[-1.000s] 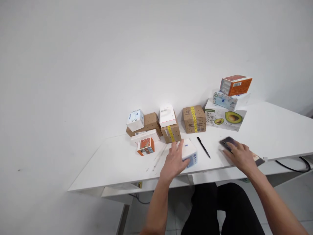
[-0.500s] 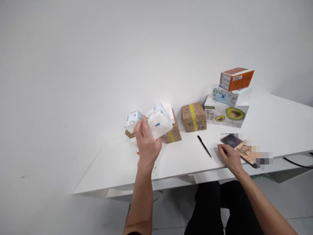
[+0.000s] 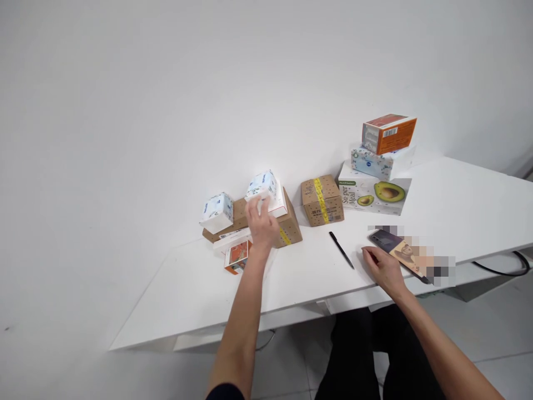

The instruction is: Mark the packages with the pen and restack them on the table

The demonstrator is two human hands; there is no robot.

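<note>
My left hand [image 3: 262, 224] is at the front of a tissue pack [image 3: 263, 184], fingers apart; whether a fingertip still touches it I cannot tell. That pack rests on a white box [image 3: 280, 203] on top of a large brown carton [image 3: 291, 226]. Left of it, a second tissue pack [image 3: 217, 212] sits on the carton's other end. An orange-and-white box [image 3: 238, 256] stands in front, partly behind my left wrist. My right hand [image 3: 385, 271] lies on the table with curled fingers and nothing visible in them, beside a smartphone [image 3: 402, 253].
A black pen [image 3: 341, 250] lies on the white table [image 3: 166, 294]. Behind it stands a taped cardboard box [image 3: 322, 201]. To the right, an avocado-printed box [image 3: 370, 194] carries another tissue pack [image 3: 370, 161] and an orange box [image 3: 389, 134]. The wall rises along the back edge.
The tissue pack my left hand held in the air now rests on the white box. My left fingers have spread. My right hand stays beside the phone; the view has shifted slightly.
</note>
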